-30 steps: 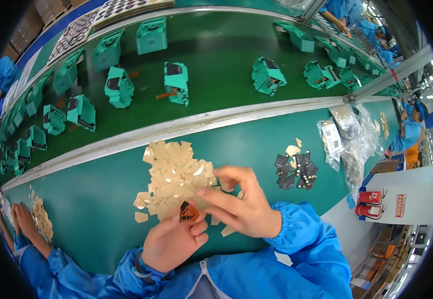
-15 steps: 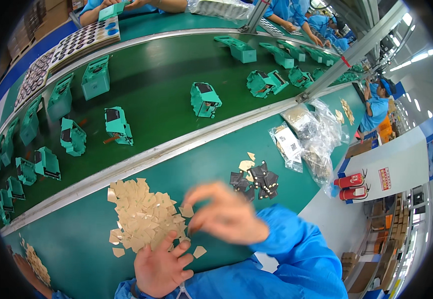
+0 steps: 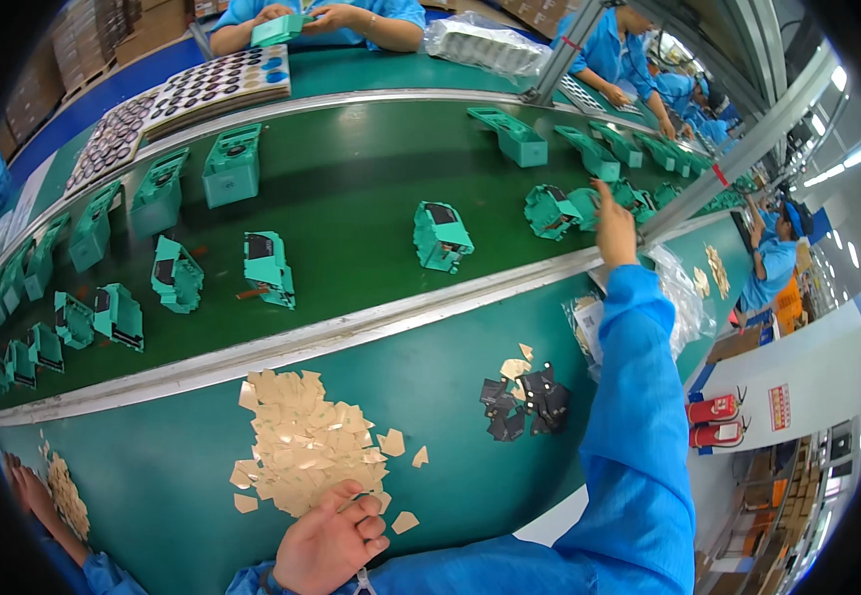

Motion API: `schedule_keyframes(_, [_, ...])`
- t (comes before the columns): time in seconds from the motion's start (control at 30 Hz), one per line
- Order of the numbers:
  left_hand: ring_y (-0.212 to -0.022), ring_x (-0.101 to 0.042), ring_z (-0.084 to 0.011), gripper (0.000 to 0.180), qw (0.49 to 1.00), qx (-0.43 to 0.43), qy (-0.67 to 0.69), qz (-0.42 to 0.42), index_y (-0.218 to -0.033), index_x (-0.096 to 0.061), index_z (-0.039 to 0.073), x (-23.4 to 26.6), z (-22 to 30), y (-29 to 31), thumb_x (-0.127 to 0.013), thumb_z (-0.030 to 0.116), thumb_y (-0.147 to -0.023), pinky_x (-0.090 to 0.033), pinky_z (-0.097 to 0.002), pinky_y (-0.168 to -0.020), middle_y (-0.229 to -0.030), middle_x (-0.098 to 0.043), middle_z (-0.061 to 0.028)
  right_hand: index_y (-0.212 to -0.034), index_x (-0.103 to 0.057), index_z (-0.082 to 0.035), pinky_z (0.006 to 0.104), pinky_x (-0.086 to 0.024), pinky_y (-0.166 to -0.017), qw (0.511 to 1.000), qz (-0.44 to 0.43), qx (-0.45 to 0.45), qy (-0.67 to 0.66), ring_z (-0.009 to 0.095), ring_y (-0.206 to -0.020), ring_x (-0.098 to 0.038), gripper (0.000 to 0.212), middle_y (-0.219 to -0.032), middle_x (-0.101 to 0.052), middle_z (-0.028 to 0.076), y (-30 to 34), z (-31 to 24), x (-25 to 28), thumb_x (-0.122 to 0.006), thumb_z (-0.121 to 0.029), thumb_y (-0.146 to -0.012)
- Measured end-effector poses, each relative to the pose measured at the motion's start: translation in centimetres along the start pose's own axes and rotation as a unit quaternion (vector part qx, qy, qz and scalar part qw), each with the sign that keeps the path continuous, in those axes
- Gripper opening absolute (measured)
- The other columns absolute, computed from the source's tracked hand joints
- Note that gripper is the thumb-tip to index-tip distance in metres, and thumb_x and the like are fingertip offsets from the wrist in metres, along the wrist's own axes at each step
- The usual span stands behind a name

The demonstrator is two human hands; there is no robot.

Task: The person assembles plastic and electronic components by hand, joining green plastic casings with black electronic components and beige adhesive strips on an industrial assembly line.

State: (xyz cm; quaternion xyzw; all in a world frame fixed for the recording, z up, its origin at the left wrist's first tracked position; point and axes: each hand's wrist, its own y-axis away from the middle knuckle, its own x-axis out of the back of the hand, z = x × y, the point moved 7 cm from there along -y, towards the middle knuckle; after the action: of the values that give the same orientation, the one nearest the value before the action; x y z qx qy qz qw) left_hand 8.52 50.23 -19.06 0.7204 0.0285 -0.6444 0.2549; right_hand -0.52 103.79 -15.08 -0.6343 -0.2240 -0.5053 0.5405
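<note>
My right hand (image 3: 616, 228) reaches out over the conveyor with its index finger stretched. It is beside a green plastic housing (image 3: 585, 206); whether it touches this is unclear, and its other fingers are partly hidden. Left of that stands another green housing (image 3: 551, 212) with dark parts inside. My left hand (image 3: 326, 543) rests palm up, fingers loosely bent and apart, nothing visible in it. It lies at the near edge of a pile of beige flat angular pieces (image 3: 306, 436). Black pieces (image 3: 539, 402) lie to the right, with a few beige ones (image 3: 515, 368) among them.
Green housings stand in rows along the conveyor (image 3: 351, 188), which a metal rail (image 3: 351, 349) borders. Clear plastic bags (image 3: 686, 297) lie partly behind my right arm. A metal post (image 3: 728, 164) rises at right. Another person's hand (image 3: 39, 496) is at the left; co-workers sit across.
My right hand has moved from beside the beige pile, up and right, over the conveyor. My left hand's fingers have curled somewhat. The whole view has shifted slightly.
</note>
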Motion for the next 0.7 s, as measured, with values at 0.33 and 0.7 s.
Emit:
schedule_keyframes(0.33, [-0.099,-0.05,-0.0265,0.043,0.842,-0.218,-0.492,0.035,-0.123,-0.041,0.004,-2.5,2.4,-0.1,-0.058,0.018,-0.087,-0.042,-0.0362,-0.082,-0.107,-0.051,-0.013,-0.142,-0.013,-0.011,0.0272,-0.046,-0.069,0.849,0.02,-0.047,-0.527,0.017,-0.077,-0.057,0.072,-0.088,-0.06,0.011,5.1,-15.2,15.7,-0.05,0.006,-0.083])
schedule_keyframes(0.7, [-0.102,-0.051,-0.0365,0.069,0.573,-0.27,-0.772,-0.045,-0.129,-0.037,0.002,-7.3,1.7,1.8,-0.07,0.027,-0.074,-0.044,-0.0391,-0.085,-0.117,-0.046,-0.0181,-0.136,-0.031,-0.004,0.0356,-0.047,-0.081,0.644,-0.401,0.217,-0.614,0.03,-0.089,-0.061,0.069,-0.101,-0.062,0.015,16.4,-34.9,20.7,-0.066,-0.004,-0.076])
